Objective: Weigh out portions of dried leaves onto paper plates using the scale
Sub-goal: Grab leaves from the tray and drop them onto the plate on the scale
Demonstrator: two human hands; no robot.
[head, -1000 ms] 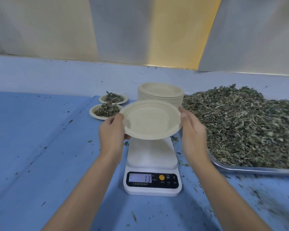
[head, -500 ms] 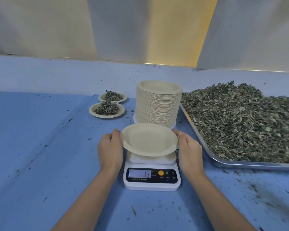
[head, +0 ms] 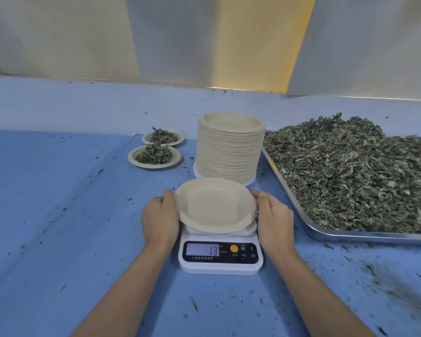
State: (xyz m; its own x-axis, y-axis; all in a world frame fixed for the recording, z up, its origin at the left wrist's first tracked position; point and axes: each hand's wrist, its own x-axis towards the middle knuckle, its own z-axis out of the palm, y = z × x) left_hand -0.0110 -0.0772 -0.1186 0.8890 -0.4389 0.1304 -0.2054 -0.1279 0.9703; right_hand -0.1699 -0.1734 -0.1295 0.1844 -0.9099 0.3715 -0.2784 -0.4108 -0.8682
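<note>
Item one: an empty paper plate (head: 214, 205), pale and ridged at the rim, held over the white platform of a digital scale (head: 220, 256). Whether it already bears on the platform cannot be told. The left hand (head: 159, 215) grasps the plate's left rim with curled fingers; the right hand (head: 275, 217) grasps the right rim likewise.

Item two: the scale's display (head: 203, 251) shows 13 with a small dash at its left edge. An orange button sits beside it.

Item three: a tall stack of plates (head: 230, 152), just behind the scale and close against the metal tray (head: 350, 235).

Item four: dried leaves (head: 350, 171), green-grey, heaped in the tray to the right.

Item five: two filled plates, near one (head: 154, 156) and far one (head: 162, 138), each with a small mound of leaves, set side by side left of the stack.

Item six: a blue tabletop (head: 58, 215), creased and strewn with leaf crumbs, thickest at the right front.
</note>
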